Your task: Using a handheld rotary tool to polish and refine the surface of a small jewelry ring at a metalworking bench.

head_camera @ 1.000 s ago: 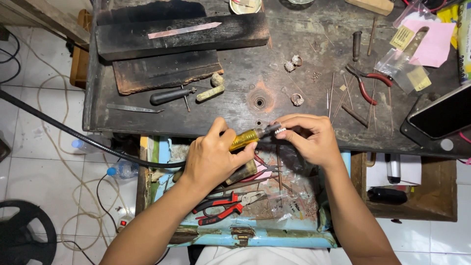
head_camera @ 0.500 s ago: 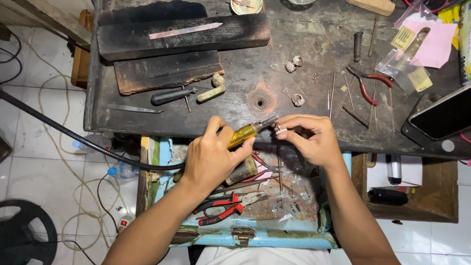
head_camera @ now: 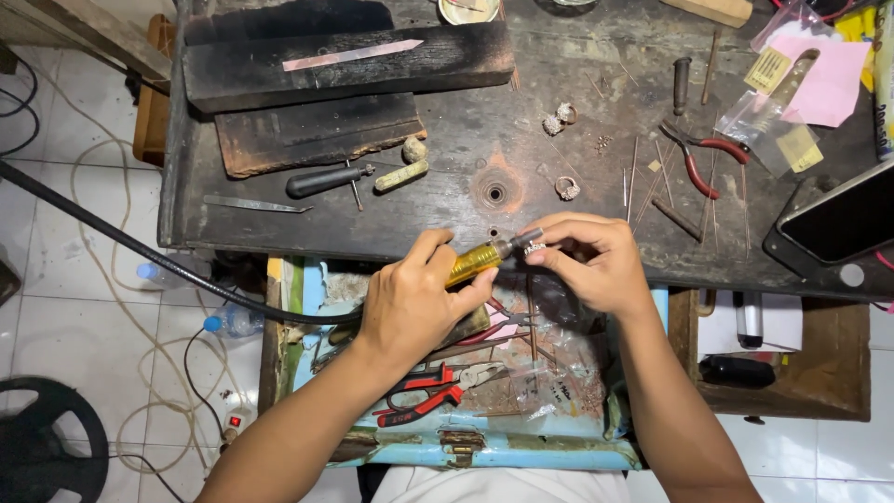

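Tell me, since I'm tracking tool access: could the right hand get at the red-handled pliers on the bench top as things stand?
Probably yes: the red-handled pliers lie uncovered just beyond the right hand, with only thin rods around them. But its fingers now pinch a small ring.

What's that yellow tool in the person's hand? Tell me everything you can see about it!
The yellow tool is a slim handpiece with a see-through amber grip and a grey metal tip. A thick black hose runs from its back end off to the left. The left hand grips it, tilted up to the right, over the dark workbench edge. Its tip meets a small silvery ring pinched by the right hand.
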